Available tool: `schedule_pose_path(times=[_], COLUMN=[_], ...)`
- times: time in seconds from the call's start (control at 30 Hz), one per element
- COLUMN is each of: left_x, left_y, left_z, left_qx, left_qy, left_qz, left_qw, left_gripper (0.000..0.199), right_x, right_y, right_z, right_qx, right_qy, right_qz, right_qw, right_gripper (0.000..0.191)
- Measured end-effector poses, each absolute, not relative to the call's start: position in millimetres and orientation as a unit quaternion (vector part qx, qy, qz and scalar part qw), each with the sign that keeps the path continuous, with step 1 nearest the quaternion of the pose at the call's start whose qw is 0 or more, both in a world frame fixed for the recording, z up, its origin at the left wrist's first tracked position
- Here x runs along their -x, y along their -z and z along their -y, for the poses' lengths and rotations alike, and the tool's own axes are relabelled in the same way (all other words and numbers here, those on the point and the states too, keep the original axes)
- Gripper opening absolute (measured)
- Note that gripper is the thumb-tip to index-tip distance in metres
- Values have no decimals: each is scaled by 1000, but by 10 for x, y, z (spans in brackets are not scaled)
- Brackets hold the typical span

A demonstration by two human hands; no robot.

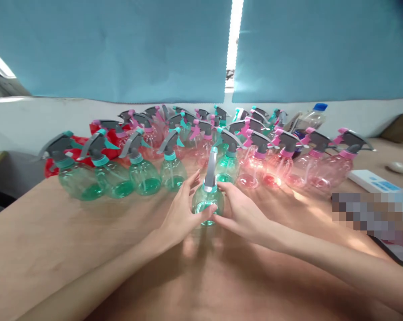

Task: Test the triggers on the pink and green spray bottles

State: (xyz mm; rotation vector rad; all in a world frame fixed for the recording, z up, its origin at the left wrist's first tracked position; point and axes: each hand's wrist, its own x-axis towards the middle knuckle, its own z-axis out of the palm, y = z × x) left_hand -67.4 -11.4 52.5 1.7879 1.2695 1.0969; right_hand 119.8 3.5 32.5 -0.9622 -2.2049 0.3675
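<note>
**Green spray bottle cupped upright before the rows**

To steady it well, even pressure from both sides seems best, low on the round body and clear of the grey head. The plastic is see-through green, deeper at the base, beneath a turquoise collar; whether it contains liquid, I cannot tell. It appears to stand mid-table, nearest the person. The left hand and right hand curve half-open about its sides, thumbs in front, apparently holding it. Behind, more green bottles line up leftward, pink bottles rightward.
</note>
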Motion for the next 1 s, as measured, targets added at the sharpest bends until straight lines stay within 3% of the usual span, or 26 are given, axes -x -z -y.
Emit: schedule_pose_path(times=[0.33, 0.63, 1.0], left_x=[1261, 1253, 1135], left_y=[-254, -314, -242], left_z=[222, 244, 203], left_qx=[-638, -641, -663], left_qy=[-427, -386, -354], left_qz=[-571, -573, -566], left_qw=[291, 333, 339], left_gripper=[50, 34, 30], right_x=[-859, -754, -710], right_y=[-372, -475, -539], right_z=[-585, -816, -845], right_qx=[407, 486, 535], right_qy=[-84, -31, -34], right_qz=[845, 828, 812], right_qw=[335, 278, 231], right_gripper=[65, 71, 77])
